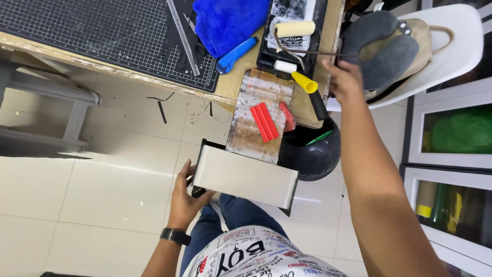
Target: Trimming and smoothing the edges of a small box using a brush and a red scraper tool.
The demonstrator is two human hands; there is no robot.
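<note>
Left hand: my left hand [185, 194] is curled round the left end of a flat beige panel with a black back [245, 176], thumb on the near face and fingers tucked behind it. The panel's held off the table, out over the floor, just past the table's front edge and tilted a bit.

Right hand: the right hand [344, 81] is up at the right end of the table, closed on the thin metal shaft of a paint roller [294, 28]. Can't quite tell how tight, since the fingers are mostly hidden behind the knuckles.

Roller: the cream foam sleeve sits over a black paint tray [293, 38] near the table's far right corner.

Smaller roller: white sleeve, yellow neck, black handle [303, 84], lying at the right edge just beside the tray.

Board: a worn, stained board [259, 115] hangs over the front edge with a red ridged block [264, 122] on top and a red scraper-ish thing [288, 116] next to it.

Progress: I'd say early-ish. The panel's face looks bare and even, no wet streaks I can see, and the roller's only just in hand. So the panel's picked up and the tool's gripped; any coating looks not yet done.

Other stuff: cutting mat [102, 36], blue cloth [228, 20], black bin [312, 149] under the right corner.
</note>
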